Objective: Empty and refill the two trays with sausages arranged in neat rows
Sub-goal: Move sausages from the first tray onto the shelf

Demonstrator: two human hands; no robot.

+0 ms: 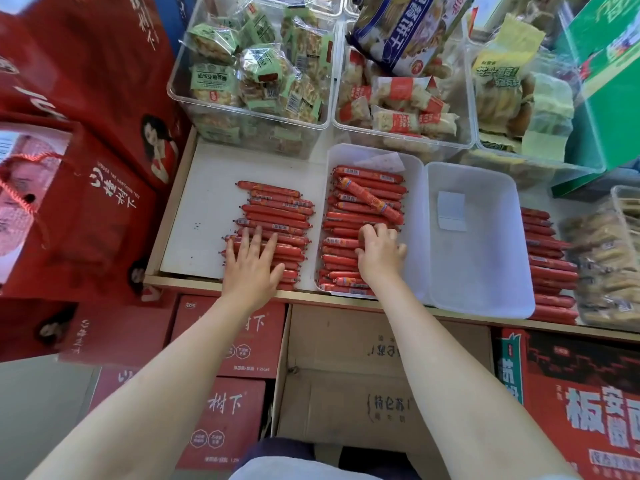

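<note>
The right hand has its fingers bent down into the red sausages in the white plastic tray, and its grip looks closed around one or two of them near the front of that tray. The left hand lies flat with straight, spread fingers, pressing on the loose pile of red sausages and holding none.

That pile sits in rows on the white desk, by its front edge, just left of the tray. In the tray, the sausages lie in rows along its left side, and one sausage lies slanted on top. Touching this tray on the right is a second white plastic tray with only a small paper slip in it. More red sausages lie stacked past its right side.

Clear plastic boxes of wrapped snacks stand along the back edge of the desk.
</note>
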